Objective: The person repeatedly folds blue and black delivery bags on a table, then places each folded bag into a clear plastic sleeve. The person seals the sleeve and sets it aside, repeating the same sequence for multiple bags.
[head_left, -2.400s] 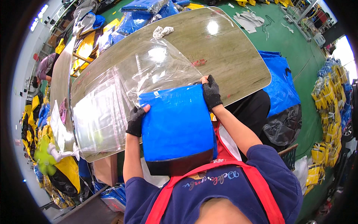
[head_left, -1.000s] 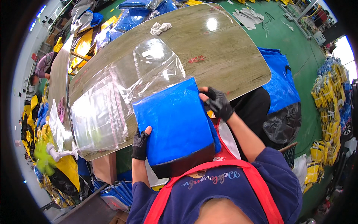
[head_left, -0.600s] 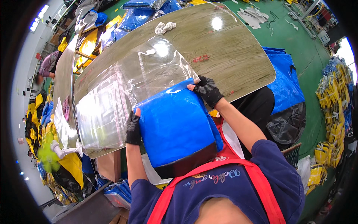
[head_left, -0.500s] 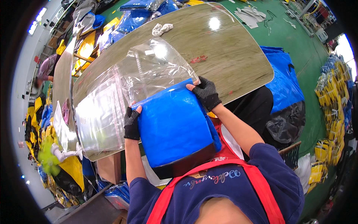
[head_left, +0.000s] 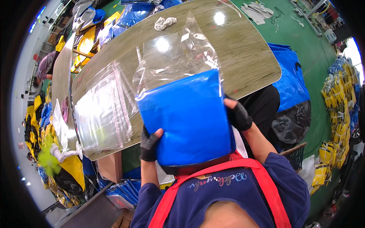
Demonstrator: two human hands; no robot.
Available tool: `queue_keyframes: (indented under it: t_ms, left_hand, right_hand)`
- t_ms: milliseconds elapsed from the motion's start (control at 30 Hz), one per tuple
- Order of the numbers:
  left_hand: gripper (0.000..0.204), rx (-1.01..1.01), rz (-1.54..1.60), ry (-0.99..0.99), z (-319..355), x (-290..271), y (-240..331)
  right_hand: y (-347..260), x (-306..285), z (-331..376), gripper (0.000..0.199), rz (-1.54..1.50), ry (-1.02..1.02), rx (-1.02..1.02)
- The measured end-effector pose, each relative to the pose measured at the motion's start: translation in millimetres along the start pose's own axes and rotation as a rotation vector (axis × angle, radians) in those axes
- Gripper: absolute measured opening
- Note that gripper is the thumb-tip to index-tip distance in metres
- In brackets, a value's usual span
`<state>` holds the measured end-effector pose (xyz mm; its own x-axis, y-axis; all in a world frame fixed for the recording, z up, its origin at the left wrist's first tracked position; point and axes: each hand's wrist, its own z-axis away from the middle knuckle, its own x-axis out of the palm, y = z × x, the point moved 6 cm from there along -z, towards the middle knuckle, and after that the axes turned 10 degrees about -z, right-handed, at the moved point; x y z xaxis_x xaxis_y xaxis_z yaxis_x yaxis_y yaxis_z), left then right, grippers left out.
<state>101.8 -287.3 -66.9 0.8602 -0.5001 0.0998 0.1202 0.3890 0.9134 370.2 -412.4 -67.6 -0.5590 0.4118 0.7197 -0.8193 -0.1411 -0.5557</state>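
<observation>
A folded blue woven-plastic piece (head_left: 186, 117) with a black lower edge stands tilted in front of my chest. Its far edge sits inside the mouth of a clear plastic bag (head_left: 199, 45), which spreads over the wood-patterned table (head_left: 251, 57). My left hand (head_left: 150, 143), in a black fingerless glove, grips the blue piece's left side, thumb on the front face. On the opposite side, my right hand (head_left: 239, 114) in a matching glove holds the right edge; its other fingers are hidden behind. To the left lies a pile of clear plastic bags (head_left: 102, 114).
A crumpled white cloth (head_left: 165, 23) rests on the far part of the table. Blurred green fan blades (head_left: 49, 157) are at the left. Blue and black material (head_left: 289, 83) lies beyond the table's right edge, and yellow bundles (head_left: 340, 114) line the far right.
Both hands have slid from the far corners down the sides of the blue piece, toward me. The far edge of the blue piece now sits further inside the bag, whose free end has shifted right.
</observation>
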Motion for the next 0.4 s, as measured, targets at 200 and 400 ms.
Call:
queue_keyframes:
  t_ms: [200, 400]
  left_hand:
    - [0.058, -0.103, -0.599, -0.106, -14, 31, -32]
    - [0.053, 0.022, -0.604, 0.092, -69, -15, -11]
  right_hand:
    - [1, -60, 18, 0.063, 0.364, 0.226, 0.07]
    - [-31, -53, 17, 0.075, 0.531, 0.15, -0.332]
